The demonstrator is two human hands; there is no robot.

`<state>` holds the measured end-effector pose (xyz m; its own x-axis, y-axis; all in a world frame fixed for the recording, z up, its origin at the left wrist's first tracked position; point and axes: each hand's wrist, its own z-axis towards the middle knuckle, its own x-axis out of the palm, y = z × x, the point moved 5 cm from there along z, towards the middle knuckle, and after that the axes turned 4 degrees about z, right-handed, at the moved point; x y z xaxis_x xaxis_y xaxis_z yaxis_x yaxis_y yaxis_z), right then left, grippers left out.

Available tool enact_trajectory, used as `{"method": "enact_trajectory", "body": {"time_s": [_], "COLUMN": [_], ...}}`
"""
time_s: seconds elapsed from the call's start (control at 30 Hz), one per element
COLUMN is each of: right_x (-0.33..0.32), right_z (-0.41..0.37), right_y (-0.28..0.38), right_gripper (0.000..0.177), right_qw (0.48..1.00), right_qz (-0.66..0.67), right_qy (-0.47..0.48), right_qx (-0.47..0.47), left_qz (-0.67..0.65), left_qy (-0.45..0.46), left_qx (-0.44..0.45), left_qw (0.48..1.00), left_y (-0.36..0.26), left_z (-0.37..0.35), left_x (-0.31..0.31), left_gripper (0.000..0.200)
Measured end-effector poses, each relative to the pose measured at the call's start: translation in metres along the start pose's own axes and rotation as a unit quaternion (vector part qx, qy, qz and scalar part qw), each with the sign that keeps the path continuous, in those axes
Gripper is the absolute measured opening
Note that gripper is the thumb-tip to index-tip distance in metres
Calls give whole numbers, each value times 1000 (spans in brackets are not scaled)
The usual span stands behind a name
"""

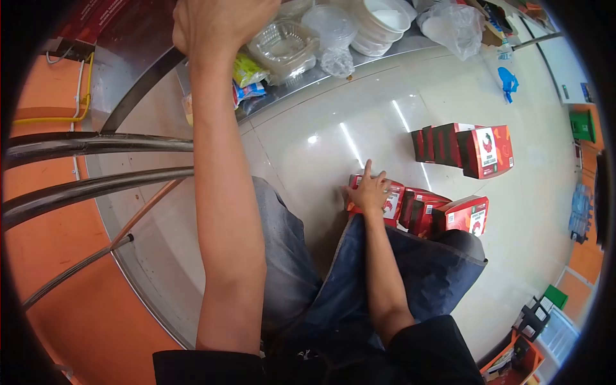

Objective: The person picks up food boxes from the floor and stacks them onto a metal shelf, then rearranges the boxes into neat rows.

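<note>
Steel is seen first at the left: curved polished rails [96, 144] and, above them, a stainless tabletop [401, 46], against whose edge the left hand [221, 25] is set. Its fingers are curled away from view, so it cannot be told whether anything is gripped. Clear plastic food containers [282, 46] are stacked just beside that hand. Lower and to the right, the right hand [369, 191] is laid on a red cardboard carton [393, 205] standing on the glossy white tiled floor [321, 135], the fingers spread flat on its top and closed round nothing. A row of further red cartons [462, 217] stands close at its right, and another red group [471, 151] stands apart beyond. For a sure lift, the carton would best be clasped across its narrow sides and drawn straight up, so that its neighbours are not toppled.
</note>
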<state>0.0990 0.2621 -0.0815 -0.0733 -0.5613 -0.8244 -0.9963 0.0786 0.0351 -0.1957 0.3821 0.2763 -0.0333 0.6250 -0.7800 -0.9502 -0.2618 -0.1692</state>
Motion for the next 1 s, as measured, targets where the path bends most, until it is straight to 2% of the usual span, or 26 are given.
{"method": "enact_trajectory", "body": {"time_s": [0.03, 0.17, 0.23, 0.27, 0.33, 0.37, 0.4, 0.43, 0.47, 0.53, 0.63, 0.67, 0.8, 0.83, 0.9, 0.93, 0.97, 1.0], "right_x": [4, 32, 40, 55, 70, 62, 62, 54, 63, 45, 26, 22, 15, 1, -33, -70, -111, -139], "right_z": [1, 0, 5, 13, 17, 14, 15, 12, 20, 5, -5, -6, -2, 0, 0, -15, -33, -39], "right_y": [-7, -15, -8, -5, 5, 11, 15, 22, 20, 23, 28, 33, 30, 30, 27, 39, 44, 46], "right_gripper": [116, 102, 85, 93, 97, 104, 107, 112, 119, 126, 124, 120, 116, 113, 107, 97, 91, 90], "right_qw": [998, 999, 992, 984, 942, 925, 927, 953, 957, 950, 930, 936, 967, 958, 899, 815, 787, 713], "right_qz": [2, -15, 24, 54, 94, 179, 226, 94, -32, -138, -190, -128, -4, 104, 316, 438, 489, 569], "right_qy": [-41, -45, -102, -116, -172, -114, -16, 5, -23, 7, 6, -50, -69, -110, -184, -219, -210, -232], "right_qx": [41, 23, -75, -123, -271, -314, -298, -289, -286, -282, -314, -325, -244, -245, -242, -311, -312, -337], "left_qz": [-2, -25, -29, -21, -7, -7, -23, -46, -49, -67, -102, -110, -153, -171, -237, -290, -342, -447], "left_qy": [-2, 6, -2, -12, -44, -60, -65, -64, -69, -63, -50, -52, -52, -55, -31, -16, 2, 37], "left_qx": [-9, -42, -44, -48, -49, -42, -41, -41, -40, -42, -46, -47, -56, -60, -73, -79, -82, -61], "left_qw": [1000, 999, 999, 999, 998, 997, 997, 996, 996, 995, 992, 991, 985, 982, 968, 954, 936, 891], "left_y": [0, 1, 1, 7, 19, 17, 19, 19, 19, 21, 22, 23, 25, 26, 30, 33, 34, 35], "left_z": [1, -1, -3, -1, 7, 8, 8, 8, 7, 7, 6, 6, 5, 5, 5, 6, 5, 7], "left_x": [-1, 0, 9, 12, 8, 7, 7, 9, 9, 7, 3, 3, -3, -5, -10, -15, -16, -15], "left_gripper": [61, 64, 65, 65, 64, 63, 61, 60, 61, 61, 61, 61, 62, 62, 62, 62, 62, 64]}}
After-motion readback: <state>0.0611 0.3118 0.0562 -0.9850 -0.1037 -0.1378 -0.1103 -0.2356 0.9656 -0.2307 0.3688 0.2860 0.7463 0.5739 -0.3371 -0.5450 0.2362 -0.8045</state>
